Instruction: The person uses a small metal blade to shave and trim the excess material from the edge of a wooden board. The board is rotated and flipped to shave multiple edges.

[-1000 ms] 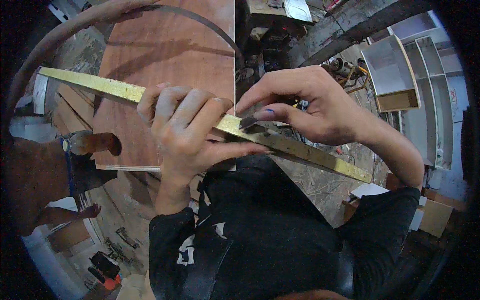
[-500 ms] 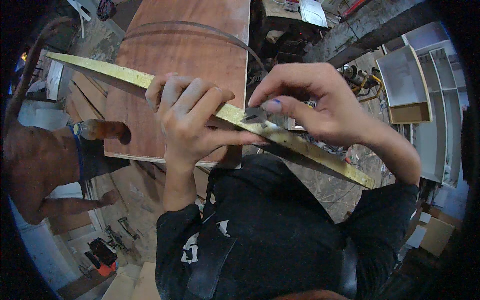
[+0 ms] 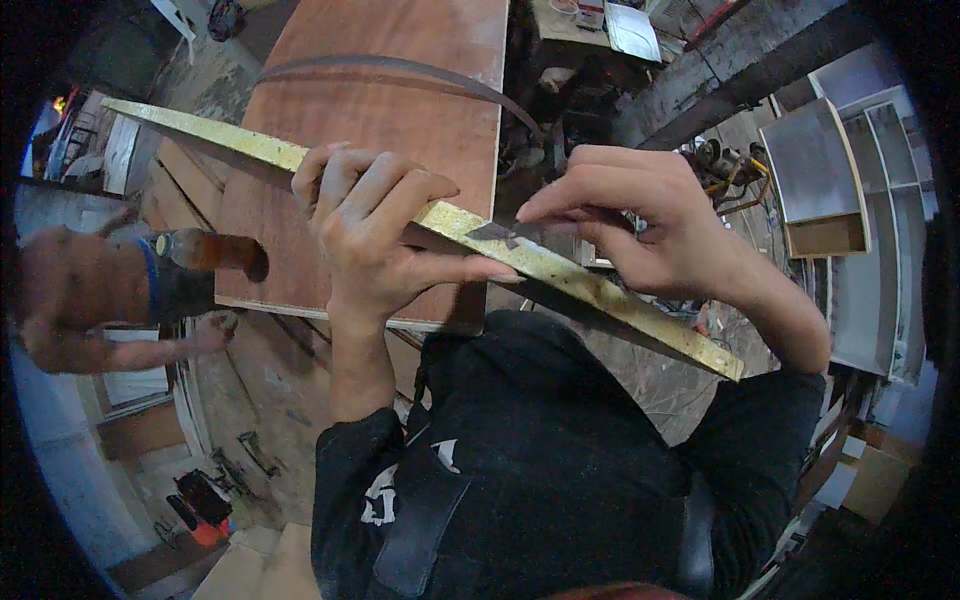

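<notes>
A long, narrow board [image 3: 240,145] with a yellowish edge slants across the view, from far left to near right. My left hand [image 3: 375,225] is closed round it near its middle, fingers over the far side and thumb underneath. Just right of that grip, a small flat dark scraper blade [image 3: 492,232] lies against the edge, beside a whitish patch. My right hand [image 3: 650,220] pinches the blade with bent fingers; its held end is partly hidden by the fingertips.
A reddish-brown wooden panel [image 3: 400,120] lies beneath the board, crossed by a dark curved strip [image 3: 400,65]. A bottle of amber liquid [image 3: 212,250] is at its left side. Another person [image 3: 80,290] is at left. White shelving [image 3: 870,250] stands at right.
My right hand has lifted and shifted slightly right, and the blade now lies flatter along the edge. The other person at left has moved lower and drawn an arm in.
</notes>
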The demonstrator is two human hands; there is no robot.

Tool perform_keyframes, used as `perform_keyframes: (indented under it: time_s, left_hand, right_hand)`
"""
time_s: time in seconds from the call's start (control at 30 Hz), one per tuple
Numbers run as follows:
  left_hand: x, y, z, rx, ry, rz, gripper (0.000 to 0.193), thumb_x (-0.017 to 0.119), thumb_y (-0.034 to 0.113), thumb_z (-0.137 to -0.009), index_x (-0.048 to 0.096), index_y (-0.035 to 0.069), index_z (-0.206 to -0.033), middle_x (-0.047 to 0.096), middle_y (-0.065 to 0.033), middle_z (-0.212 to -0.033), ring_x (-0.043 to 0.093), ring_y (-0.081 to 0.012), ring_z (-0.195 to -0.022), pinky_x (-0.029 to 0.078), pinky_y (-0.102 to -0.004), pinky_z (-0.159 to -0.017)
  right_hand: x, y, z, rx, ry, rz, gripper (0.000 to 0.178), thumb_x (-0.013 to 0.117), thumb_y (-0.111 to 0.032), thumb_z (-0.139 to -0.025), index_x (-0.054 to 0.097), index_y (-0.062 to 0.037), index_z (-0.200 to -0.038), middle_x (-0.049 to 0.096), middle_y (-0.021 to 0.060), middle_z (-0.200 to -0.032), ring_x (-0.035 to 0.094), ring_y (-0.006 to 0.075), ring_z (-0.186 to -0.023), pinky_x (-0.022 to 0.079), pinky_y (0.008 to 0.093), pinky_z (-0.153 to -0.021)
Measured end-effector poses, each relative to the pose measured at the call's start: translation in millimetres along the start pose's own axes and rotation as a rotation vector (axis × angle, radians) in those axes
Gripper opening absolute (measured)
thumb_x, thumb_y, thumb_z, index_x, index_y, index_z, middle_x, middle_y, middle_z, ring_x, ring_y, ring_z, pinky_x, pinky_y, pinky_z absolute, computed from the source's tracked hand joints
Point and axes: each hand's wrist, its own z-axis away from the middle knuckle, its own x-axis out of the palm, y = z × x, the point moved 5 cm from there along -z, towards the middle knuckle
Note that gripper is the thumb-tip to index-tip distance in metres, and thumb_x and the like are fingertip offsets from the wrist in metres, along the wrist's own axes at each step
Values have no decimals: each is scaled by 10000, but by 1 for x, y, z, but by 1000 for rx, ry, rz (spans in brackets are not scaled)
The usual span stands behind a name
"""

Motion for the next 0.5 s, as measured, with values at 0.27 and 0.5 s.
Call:
perform_keyframes:
  time_s: [0.27, 0.5]
  left_hand:
    - [0, -1, 1, 3, 23, 2, 643, 761, 761, -477, 664, 170, -710, 553, 43, -723, 506, -211, -767, 342, -403, -836]
    - [-1, 0, 2, -1, 18, -8, 642, 747, 769, -487, 665, 173, -711, 552, 39, -724, 507, -214, -770, 339, -405, -831]
  right_hand:
    - [0, 0, 10, 124, 25, -60, 229, 613, 58, -801, 718, -22, -988, 681, 128, -827, 672, 271, -738, 510, 335, -645]
    - [5, -3, 13, 151, 75, -94, 215, 593, 32, -810, 693, -28, -991, 658, 164, -814, 654, 320, -717, 518, 371, -629]
